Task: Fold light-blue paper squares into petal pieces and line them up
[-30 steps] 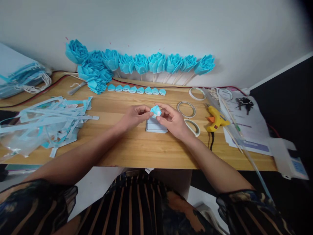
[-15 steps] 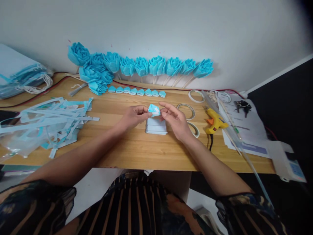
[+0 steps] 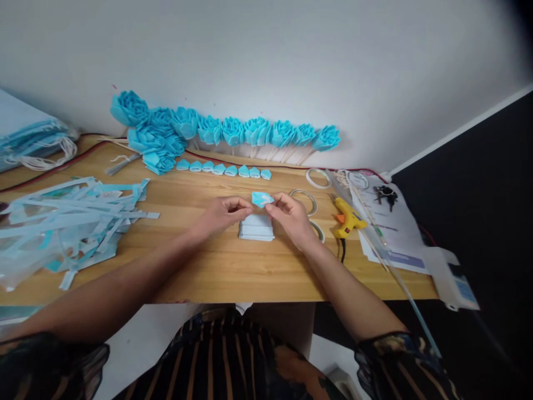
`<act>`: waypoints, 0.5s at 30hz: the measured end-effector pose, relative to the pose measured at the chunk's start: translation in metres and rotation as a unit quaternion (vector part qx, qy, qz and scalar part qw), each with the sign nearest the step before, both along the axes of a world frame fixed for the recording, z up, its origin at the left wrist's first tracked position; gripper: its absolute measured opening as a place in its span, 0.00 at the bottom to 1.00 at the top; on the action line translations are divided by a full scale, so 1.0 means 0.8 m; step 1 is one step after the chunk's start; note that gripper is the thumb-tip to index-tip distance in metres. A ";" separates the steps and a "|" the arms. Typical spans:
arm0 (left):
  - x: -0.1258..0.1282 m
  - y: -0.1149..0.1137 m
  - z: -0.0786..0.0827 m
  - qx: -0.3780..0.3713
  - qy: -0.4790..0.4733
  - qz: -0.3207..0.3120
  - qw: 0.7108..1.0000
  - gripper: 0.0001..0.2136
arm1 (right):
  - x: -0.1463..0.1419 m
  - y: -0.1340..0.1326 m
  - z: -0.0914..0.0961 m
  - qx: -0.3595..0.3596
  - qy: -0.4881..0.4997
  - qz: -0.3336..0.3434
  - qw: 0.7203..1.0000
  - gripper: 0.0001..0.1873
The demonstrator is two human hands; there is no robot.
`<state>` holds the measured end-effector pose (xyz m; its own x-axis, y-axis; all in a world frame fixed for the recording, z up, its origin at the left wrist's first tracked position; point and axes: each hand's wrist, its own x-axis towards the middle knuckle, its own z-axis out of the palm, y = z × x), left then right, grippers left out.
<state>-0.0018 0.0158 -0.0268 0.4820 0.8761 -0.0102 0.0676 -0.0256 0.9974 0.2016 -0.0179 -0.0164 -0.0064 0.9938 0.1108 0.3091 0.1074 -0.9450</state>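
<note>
A small folded light-blue petal (image 3: 260,199) is pinched at its right side by my right hand (image 3: 291,218), thumb against fingers. One pale patch shows on its face. My left hand (image 3: 225,215) is just left of the petal, thumb and forefinger pressed together. Whatever those left fingertips hold, if anything, is too small to make out. Below the petal, between both hands, lies a stack of pale rectangular pieces (image 3: 255,229). Behind my hands runs a row of similar folded blue petals (image 3: 225,169).
Blue fabric flowers (image 3: 233,130) on sticks lean along the wall. Cut strips (image 3: 91,214) cover the left side. Tape rolls (image 3: 318,178), a yellow glue gun (image 3: 348,219), keys (image 3: 385,194) and papers (image 3: 391,228) lie to the right.
The petal has come away from my left fingers and now sits in my right hand, turned with its point to the right. The view has shifted slightly.
</note>
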 end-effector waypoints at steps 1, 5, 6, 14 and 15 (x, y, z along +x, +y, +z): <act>-0.001 0.001 0.000 0.000 0.005 0.007 1.000 0.10 | 0.009 0.005 0.005 0.005 -0.033 -0.028 0.999 0.10; -0.004 0.001 0.000 0.009 0.020 0.023 0.999 0.11 | 0.048 0.039 0.033 0.019 -0.327 -0.119 0.937 0.05; -0.004 0.001 0.001 0.009 0.024 0.022 0.999 0.11 | 0.054 0.050 0.040 0.027 -0.412 -0.141 0.900 0.06; -0.002 0.000 0.005 0.011 0.040 0.005 0.999 0.11 | 0.045 0.106 0.028 -0.021 -0.626 -0.078 0.776 0.14; -0.002 0.000 0.005 0.013 0.037 0.007 0.999 0.11 | 0.046 0.107 0.027 -0.020 -0.625 -0.069 0.777 0.13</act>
